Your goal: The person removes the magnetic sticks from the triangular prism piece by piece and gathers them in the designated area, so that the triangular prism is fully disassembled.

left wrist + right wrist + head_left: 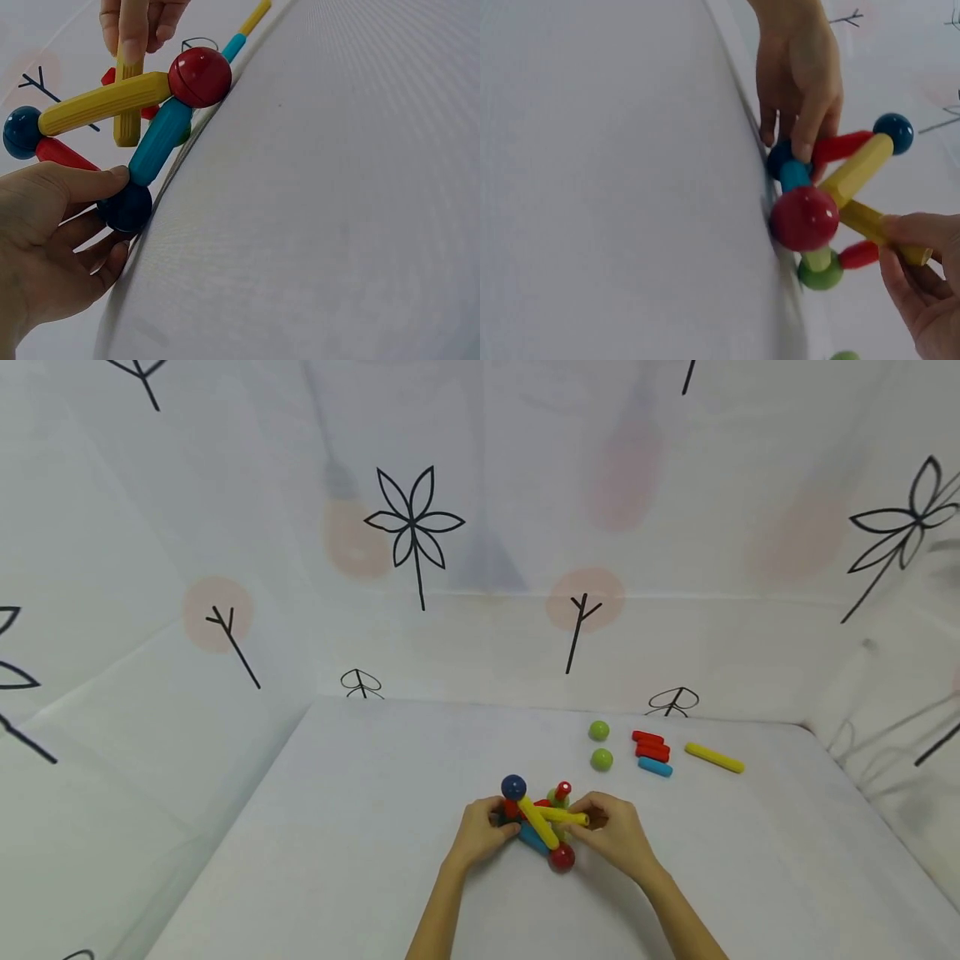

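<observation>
A figure of magnetic sticks and balls stands between both hands on the white table. My left hand [480, 833] grips its lower dark blue ball [126, 207], which joins a blue stick [160, 142]. That stick meets a red ball [562, 857] at the near corner. A slanting yellow stick [536, 820] rises from the red ball to a second dark blue ball [513, 787]. My right hand [617, 835] pinches another yellow stick [864, 220] by one end. Whether its far end touches the figure, I cannot tell. A green ball [821, 271] and red stick [859, 255] sit at the figure's right side.
Behind the hands lie two loose green balls [602, 759], several red sticks [652, 752], a short blue stick [655, 767] and a long yellow stick [715, 757]. A white cloth with drawn flowers [412, 522] hangs behind the table [360, 793].
</observation>
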### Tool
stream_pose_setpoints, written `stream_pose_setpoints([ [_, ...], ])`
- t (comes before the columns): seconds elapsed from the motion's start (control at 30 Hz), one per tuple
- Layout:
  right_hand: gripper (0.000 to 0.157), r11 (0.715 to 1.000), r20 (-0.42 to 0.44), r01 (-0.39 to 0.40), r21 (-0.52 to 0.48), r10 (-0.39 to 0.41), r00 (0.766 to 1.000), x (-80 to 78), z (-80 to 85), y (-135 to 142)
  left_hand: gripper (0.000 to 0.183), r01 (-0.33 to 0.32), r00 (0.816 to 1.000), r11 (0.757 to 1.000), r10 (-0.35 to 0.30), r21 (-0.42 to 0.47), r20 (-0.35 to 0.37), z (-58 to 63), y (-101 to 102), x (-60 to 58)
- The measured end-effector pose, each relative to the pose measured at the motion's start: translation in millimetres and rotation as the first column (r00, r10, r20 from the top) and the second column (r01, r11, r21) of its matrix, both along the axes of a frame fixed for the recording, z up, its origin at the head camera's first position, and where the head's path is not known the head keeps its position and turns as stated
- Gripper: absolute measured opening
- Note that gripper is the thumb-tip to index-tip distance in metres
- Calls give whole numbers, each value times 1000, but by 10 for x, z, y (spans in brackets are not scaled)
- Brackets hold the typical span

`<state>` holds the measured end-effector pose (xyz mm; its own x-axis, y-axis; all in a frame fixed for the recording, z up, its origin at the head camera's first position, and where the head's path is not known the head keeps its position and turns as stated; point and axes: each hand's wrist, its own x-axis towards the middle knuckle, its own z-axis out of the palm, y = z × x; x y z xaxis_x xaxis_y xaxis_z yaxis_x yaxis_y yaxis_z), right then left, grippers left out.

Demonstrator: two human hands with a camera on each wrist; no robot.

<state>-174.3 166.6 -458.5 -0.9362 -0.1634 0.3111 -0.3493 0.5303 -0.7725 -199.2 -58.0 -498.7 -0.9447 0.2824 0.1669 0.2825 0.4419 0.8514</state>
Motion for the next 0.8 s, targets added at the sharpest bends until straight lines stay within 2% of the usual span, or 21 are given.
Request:
stream_pose_setpoints([
  [0.2, 27, 990, 202, 80, -113, -56, 978, -58, 28, 441, 26, -3, 1000, 1000, 3, 1, 15, -3, -12, -12],
  [0.37, 43, 963, 286, 193, -190, -133, 949, -63, 2, 980, 26, 0, 1000, 1000, 0, 0, 19, 5, -8, -16],
  [0.43, 44, 945, 305, 251, -208, -181, 935, -58, -5, 1182, 26, 1, 1000, 1000, -1, 3, 15, 6, -7, -14],
  [0.53, 32, 894, 310, 326, -309, -229, 923, -59, -42, 1444, 26, 1, 1000, 1000, -1, 7, 13, 7, -9, -11],
  [0.6, 21, 844, 286, 345, -412, -239, 928, -74, -86, 1591, 25, 0, 1000, 1000, 0, 10, 14, 7, -13, -11],
  [0.7, 22, 766, 246, 331, -551, -231, 941, -103, -170, 1775, 25, 5, 1000, 1000, -5, 18, 13, 17, -22, -8],
  [0.8, 26, 719, 235, 322, -615, -223, 946, -142, -231, 1915, 25, 8, 1000, 1000, -8, 15, 12, 14, -26, -12],
])
